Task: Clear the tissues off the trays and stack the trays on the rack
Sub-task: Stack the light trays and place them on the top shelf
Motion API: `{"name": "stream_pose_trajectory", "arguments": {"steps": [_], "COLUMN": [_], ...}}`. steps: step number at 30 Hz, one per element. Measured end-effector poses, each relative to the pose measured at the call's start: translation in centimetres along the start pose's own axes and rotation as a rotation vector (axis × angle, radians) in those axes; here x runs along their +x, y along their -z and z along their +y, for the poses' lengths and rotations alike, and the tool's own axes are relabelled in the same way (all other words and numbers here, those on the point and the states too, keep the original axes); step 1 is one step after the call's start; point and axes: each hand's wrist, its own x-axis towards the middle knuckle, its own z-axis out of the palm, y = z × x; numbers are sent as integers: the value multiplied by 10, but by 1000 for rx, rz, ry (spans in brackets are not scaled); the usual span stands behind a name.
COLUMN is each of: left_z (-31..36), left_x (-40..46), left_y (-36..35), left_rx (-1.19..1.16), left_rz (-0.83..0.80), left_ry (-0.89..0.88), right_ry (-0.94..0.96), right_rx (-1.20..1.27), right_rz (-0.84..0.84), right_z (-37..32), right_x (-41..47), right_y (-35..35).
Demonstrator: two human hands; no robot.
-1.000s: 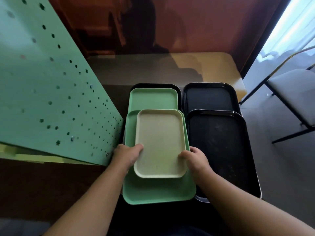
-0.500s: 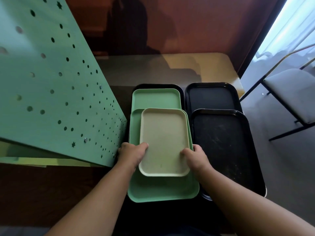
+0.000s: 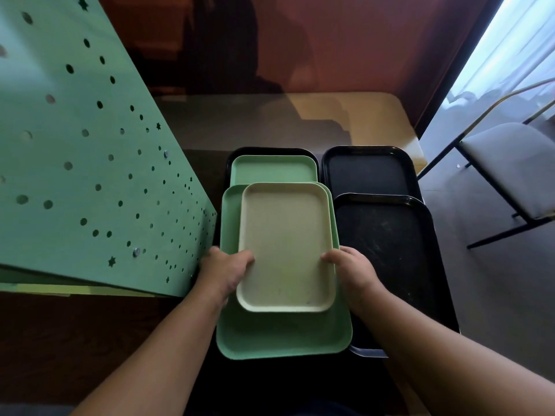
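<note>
Hands hold the cream tray (image 3: 285, 247) by its two long edges. The left hand (image 3: 223, 270) grips the left edge, thumb lying over the rim onto the tray's inner face and the other fingers curled beneath, out of sight. The right hand (image 3: 353, 270) grips the right edge the same way, thumb tip on the rim and the remaining fingers tucked under. So the tray lies between the two hands, its near short edge just past the wrists, its far edge pointing away from the person.

The cream tray sits over a big green tray (image 3: 282, 337), which shows along the left, the right and widely at the near side (whether the two touch cannot be told). Behind them lies a small green tray (image 3: 273, 172) resting on a black tray (image 3: 237, 156) whose rim alone shows. To the right are two more black ones: a near black tray (image 3: 390, 250), scuffed with pale marks, overlapping a far black tray (image 3: 368, 172).

A green panel (image 3: 75, 175) pierced with round and star-shaped holes stands at the left, just beside the left hand. A chair (image 3: 510, 163) stands at the right, well apart from the trays.
</note>
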Motion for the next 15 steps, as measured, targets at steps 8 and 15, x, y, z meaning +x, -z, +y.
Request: {"name": "stream_pose_trajectory", "arguments": {"steps": [8,15], "left_z": [46,75], "left_x": [12,38], "left_y": [-5,-5], "left_rx": [-204,-261], "left_rz": [-18,17], "left_ry": [-12,-27], "right_ry": [57,83], "right_rx": [52,3], "right_rz": [17,26], "right_z": [-40,-59], "right_x": [27,59], "right_y": [3,-7]}}
